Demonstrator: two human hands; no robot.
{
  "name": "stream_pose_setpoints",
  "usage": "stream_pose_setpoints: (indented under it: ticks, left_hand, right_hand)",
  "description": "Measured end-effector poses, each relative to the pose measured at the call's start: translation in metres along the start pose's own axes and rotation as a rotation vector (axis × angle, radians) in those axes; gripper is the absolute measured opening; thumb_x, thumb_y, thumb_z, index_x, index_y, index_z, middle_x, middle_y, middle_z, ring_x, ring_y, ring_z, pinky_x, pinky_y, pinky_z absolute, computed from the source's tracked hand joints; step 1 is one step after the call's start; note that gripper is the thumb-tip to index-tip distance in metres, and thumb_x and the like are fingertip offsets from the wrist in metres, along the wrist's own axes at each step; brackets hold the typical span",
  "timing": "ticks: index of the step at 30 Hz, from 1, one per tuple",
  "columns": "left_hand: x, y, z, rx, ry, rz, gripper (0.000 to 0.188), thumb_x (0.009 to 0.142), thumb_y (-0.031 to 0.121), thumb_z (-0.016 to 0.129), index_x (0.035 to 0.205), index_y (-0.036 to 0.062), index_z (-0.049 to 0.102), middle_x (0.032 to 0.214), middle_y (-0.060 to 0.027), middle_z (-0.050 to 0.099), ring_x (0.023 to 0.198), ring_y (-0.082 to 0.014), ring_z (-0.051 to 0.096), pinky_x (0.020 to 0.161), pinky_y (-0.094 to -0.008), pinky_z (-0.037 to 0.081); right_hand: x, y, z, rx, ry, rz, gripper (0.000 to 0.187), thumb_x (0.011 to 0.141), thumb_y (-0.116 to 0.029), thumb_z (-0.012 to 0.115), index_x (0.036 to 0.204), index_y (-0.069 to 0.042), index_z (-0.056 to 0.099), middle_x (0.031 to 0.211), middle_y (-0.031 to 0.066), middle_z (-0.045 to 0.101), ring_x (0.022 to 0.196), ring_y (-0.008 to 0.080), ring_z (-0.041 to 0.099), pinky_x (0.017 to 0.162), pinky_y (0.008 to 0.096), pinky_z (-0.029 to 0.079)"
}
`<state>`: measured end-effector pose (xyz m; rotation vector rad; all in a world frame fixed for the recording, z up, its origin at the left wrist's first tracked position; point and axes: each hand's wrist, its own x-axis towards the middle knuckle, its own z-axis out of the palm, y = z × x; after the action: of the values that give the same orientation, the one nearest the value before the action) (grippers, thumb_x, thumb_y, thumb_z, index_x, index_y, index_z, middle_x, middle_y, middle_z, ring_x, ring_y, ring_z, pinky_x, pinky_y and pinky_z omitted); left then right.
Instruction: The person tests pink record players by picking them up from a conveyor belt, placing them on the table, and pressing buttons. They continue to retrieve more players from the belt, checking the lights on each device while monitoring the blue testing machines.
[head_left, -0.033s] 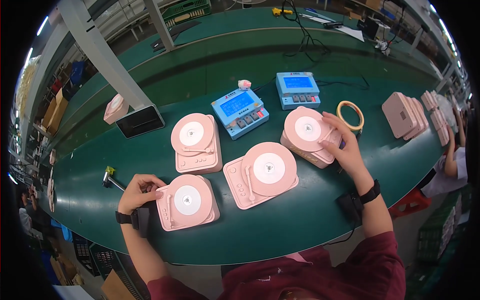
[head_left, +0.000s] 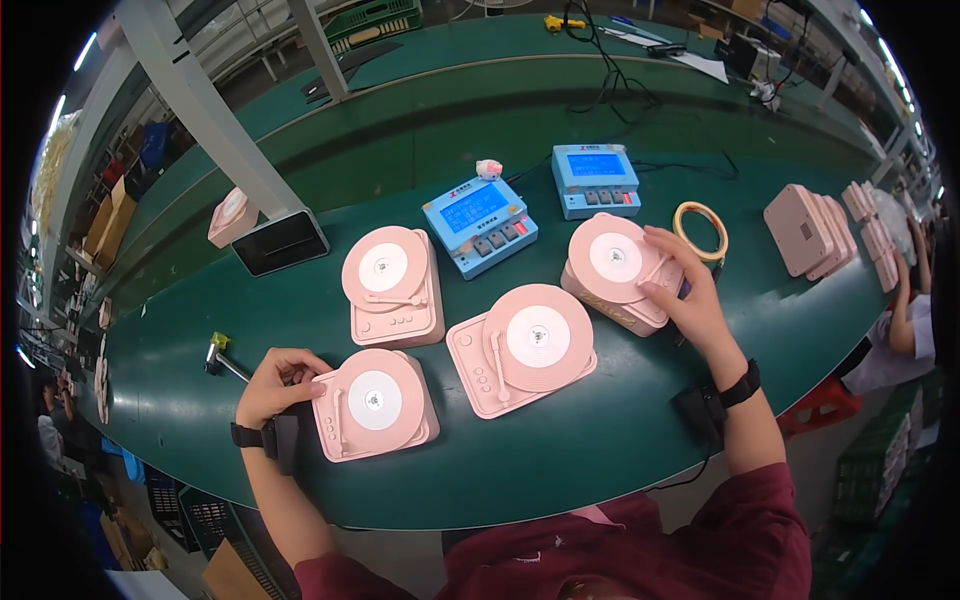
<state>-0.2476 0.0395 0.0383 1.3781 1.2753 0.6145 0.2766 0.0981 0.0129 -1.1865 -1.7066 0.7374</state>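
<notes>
Several pink mini record players with white centre labels are on the green table. My left hand (head_left: 277,388) is closed on the left edge of the nearest-left record player (head_left: 393,405), thumb on its top corner by the tonearm. At the right, my right hand (head_left: 690,295) grips another record player (head_left: 607,262), thumb and fingers at its tonearm side; this one sits turned at an angle. Between my hands a third record player (head_left: 540,345) lies untouched. Behind the left one stands one more record player (head_left: 390,280), also untouched.
Two blue testers with screens and buttons, a left tester (head_left: 482,225) and a right tester (head_left: 596,181), stand behind the players. A tape roll (head_left: 700,231), stacked pink housings (head_left: 805,232) and a dark phone-like device (head_left: 281,243) lie around. A co-worker's hand (head_left: 903,275) is far right.
</notes>
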Motion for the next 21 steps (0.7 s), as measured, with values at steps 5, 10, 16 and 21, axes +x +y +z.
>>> stream_pose_setpoints:
  ticks: [5, 10, 16, 21]
  left_hand:
    - [0.000, 0.000, 0.000, -0.004, 0.000, 0.001, 0.023, 0.075, 0.004, 0.073, 0.095, -0.0056, 0.067, 0.079, 0.0003, 0.060, 0.068, -0.0022, 0.049, 0.060, -0.0163, 0.039]
    - [0.000, 0.002, 0.001, -0.011, -0.002, 0.000, 0.023, 0.075, 0.004, 0.073, 0.095, -0.0060, 0.067, 0.079, -0.0005, 0.061, 0.067, -0.0024, 0.049, 0.061, -0.0164, 0.040]
    - [0.001, -0.002, 0.000, -0.014, 0.001, 0.004, 0.022, 0.076, 0.005, 0.073, 0.095, -0.0058, 0.067, 0.080, -0.0014, 0.062, 0.068, -0.0030, 0.052, 0.062, -0.0166, 0.042]
    - [0.001, -0.008, -0.004, 0.034, 0.010, -0.002, 0.021, 0.078, 0.008, 0.072, 0.094, -0.0053, 0.067, 0.080, -0.0019, 0.063, 0.070, -0.0039, 0.054, 0.064, -0.0175, 0.043]
  right_hand:
    - [-0.001, -0.003, 0.000, -0.072, 0.001, -0.012, 0.051, 0.075, -0.013, 0.072, 0.123, -0.005, 0.058, 0.137, 0.0127, 0.051, 0.130, 0.0266, 0.045, 0.110, 0.0377, 0.031]
    - [-0.001, -0.002, 0.000, -0.129, 0.007, -0.036, 0.051, 0.074, -0.013, 0.072, 0.123, -0.005, 0.058, 0.136, 0.0127, 0.052, 0.129, 0.0265, 0.046, 0.110, 0.0382, 0.032]
    - [-0.001, 0.006, -0.003, 0.048, 0.015, -0.005, 0.050, 0.074, -0.007, 0.069, 0.123, -0.005, 0.058, 0.134, 0.0124, 0.053, 0.126, 0.0246, 0.048, 0.108, 0.0364, 0.035]
    - [0.001, 0.008, -0.006, 0.379, 0.000, 0.155, 0.051, 0.074, -0.004, 0.060, 0.124, -0.002, 0.057, 0.138, 0.0111, 0.051, 0.128, 0.0224, 0.047, 0.110, 0.0318, 0.032]
